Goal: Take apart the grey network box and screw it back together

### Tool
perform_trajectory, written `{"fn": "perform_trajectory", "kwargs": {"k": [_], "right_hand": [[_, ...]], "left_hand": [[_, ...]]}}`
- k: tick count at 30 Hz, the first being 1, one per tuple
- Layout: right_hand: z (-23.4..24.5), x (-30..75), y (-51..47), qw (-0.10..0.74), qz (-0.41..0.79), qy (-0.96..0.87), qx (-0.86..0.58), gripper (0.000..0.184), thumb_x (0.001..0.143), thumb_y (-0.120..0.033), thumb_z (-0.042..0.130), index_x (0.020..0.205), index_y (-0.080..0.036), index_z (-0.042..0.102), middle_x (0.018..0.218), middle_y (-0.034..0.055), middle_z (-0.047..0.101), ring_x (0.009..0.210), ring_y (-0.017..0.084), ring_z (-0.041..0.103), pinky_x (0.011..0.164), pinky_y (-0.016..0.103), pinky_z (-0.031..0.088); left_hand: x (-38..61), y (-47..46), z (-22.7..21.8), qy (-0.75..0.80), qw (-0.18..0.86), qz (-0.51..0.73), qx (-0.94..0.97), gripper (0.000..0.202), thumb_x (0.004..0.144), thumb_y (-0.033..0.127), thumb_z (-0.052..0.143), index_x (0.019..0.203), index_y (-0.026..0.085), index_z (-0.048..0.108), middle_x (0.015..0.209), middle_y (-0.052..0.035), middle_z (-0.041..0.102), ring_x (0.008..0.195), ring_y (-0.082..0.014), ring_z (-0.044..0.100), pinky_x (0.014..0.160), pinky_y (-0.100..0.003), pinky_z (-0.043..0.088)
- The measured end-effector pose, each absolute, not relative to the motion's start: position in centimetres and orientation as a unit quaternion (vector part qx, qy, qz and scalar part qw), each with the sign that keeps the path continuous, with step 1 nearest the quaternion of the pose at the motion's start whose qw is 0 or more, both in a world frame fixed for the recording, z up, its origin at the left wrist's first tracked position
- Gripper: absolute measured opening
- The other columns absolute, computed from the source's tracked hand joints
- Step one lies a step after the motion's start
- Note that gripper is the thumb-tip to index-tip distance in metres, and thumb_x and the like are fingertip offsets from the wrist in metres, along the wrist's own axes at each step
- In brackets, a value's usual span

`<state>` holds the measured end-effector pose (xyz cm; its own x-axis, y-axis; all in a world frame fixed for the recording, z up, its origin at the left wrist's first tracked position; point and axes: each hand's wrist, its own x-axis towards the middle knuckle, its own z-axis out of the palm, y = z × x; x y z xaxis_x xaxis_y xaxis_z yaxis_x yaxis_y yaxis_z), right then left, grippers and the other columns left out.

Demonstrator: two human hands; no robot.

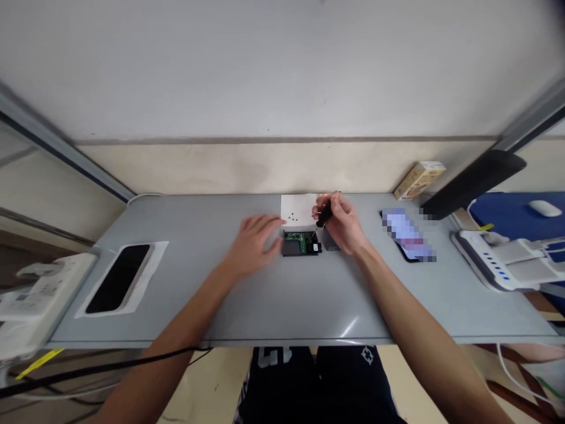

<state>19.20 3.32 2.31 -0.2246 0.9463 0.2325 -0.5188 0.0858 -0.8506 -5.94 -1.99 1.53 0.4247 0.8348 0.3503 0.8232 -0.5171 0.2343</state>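
Observation:
A small black device with an exposed green circuit board lies on the grey table in front of me. My right hand grips a black-handled screwdriver, its tip angled down at the right part of the board. A dark grey piece sits partly beneath that hand. At the device's left side is my left hand, fingers stretched out and apart, the fingertips close to its edge. Just behind the device, a white sheet carries several tiny dark screws.
On the left, a phone rests on white paper near a power strip. To the right are another phone, a small carton, a long black object and a white charging station. A black cable crosses below my left forearm.

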Motion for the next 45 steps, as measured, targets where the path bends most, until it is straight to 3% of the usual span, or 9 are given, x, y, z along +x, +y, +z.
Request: {"fn": "perform_trajectory", "kwargs": {"k": [6,9,13,17,23,27,33,39,45], "right_hand": [[2.1,18.9,3.6,0.591,0.620,-0.461,-0.231,0.042,0.090,-0.062,0.068,0.087,-0.026,0.047,0.067,-0.0065,0.037,0.056,0.010,0.037,0.054,0.025,0.036],[2.5,19.2,3.8,0.578,0.654,-0.431,-0.231,0.042,0.095,-0.069,0.053,0.103,-0.028,0.059,0.076,-0.0019,0.044,0.063,0.014,0.043,0.058,0.029,0.043],[2.2,19.7,4.0,0.559,0.653,-0.451,-0.239,0.036,0.092,-0.061,0.065,0.095,-0.025,0.062,0.093,0.0019,0.055,0.076,0.014,0.056,0.071,0.031,0.050],[1.6,19.6,4.2,0.583,0.620,-0.469,-0.235,0.036,0.094,-0.059,0.066,0.086,-0.026,0.053,0.075,-0.0030,0.048,0.062,0.011,0.047,0.061,0.028,0.042],[2.2,19.2,4.2,0.554,0.664,-0.447,-0.228,0.044,0.096,-0.070,0.051,0.108,-0.029,0.064,0.073,-0.0013,0.045,0.063,0.015,0.044,0.062,0.031,0.043],[1.6,19.4,4.2,0.563,0.631,-0.478,-0.236,0.036,0.092,-0.061,0.066,0.091,-0.026,0.059,0.086,0.0011,0.056,0.071,0.014,0.054,0.069,0.032,0.047],[1.4,19.0,4.5,0.582,0.628,-0.459,-0.237,0.042,0.094,-0.070,0.055,0.094,-0.028,0.056,0.064,-0.0043,0.037,0.056,0.013,0.035,0.053,0.028,0.038],[1.6,19.3,4.4,0.577,0.628,-0.467,-0.236,0.034,0.092,-0.059,0.067,0.094,-0.026,0.059,0.089,0.0016,0.057,0.074,0.014,0.057,0.069,0.032,0.049],[1.4,19.2,4.7,0.602,0.611,-0.452,-0.243,0.040,0.095,-0.067,0.056,0.092,-0.027,0.055,0.067,-0.0043,0.038,0.056,0.012,0.039,0.054,0.028,0.040]], "left_hand": [[-1.0,0.2,0.1,0.422,0.104,0.222,0.873,0.034,0.092,0.031,0.065,0.124,0.022,0.060,0.130,-0.0093,0.067,0.125,-0.0287,0.059,0.108,-0.048,0.043],[-1.8,-0.1,-0.8,0.416,0.140,0.226,0.870,0.043,0.090,0.034,0.070,0.129,0.023,0.056,0.136,-0.0095,0.064,0.129,-0.0298,0.056,0.111,-0.049,0.043],[-2.1,-0.1,-1.3,0.418,0.177,0.228,0.861,0.050,0.089,0.035,0.072,0.135,0.027,0.052,0.136,-0.0088,0.064,0.129,-0.0304,0.057,0.111,-0.051,0.044],[-1.7,0.3,-1.6,0.435,0.200,0.209,0.853,0.056,0.087,0.035,0.075,0.137,0.026,0.051,0.133,-0.0078,0.065,0.127,-0.0295,0.058,0.109,-0.049,0.047],[-1.6,0.5,-1.5,0.419,0.189,0.201,0.865,0.043,0.089,0.034,0.071,0.129,0.028,0.057,0.134,-0.0057,0.067,0.129,-0.0293,0.057,0.110,-0.050,0.046],[-1.4,0.4,-1.6,0.402,0.160,0.212,0.876,0.037,0.091,0.033,0.069,0.127,0.027,0.061,0.136,-0.0049,0.066,0.130,-0.0284,0.057,0.111,-0.049,0.046],[-1.5,0.3,-2.2,0.379,0.108,0.222,0.892,0.025,0.098,0.034,0.062,0.121,0.028,0.067,0.137,-0.0041,0.066,0.127,-0.0267,0.058,0.109,-0.046,0.048],[-1.6,0.2,-2.4,0.376,0.090,0.233,0.893,0.026,0.097,0.034,0.064,0.122,0.028,0.068,0.135,-0.0044,0.068,0.125,-0.0265,0.060,0.107,-0.046,0.050],[-1.5,0.3,-2.4,0.379,0.088,0.229,0.892,0.027,0.097,0.036,0.064,0.123,0.028,0.068,0.136,-0.0040,0.068,0.127,-0.0256,0.060,0.109,-0.045,0.049]]}}
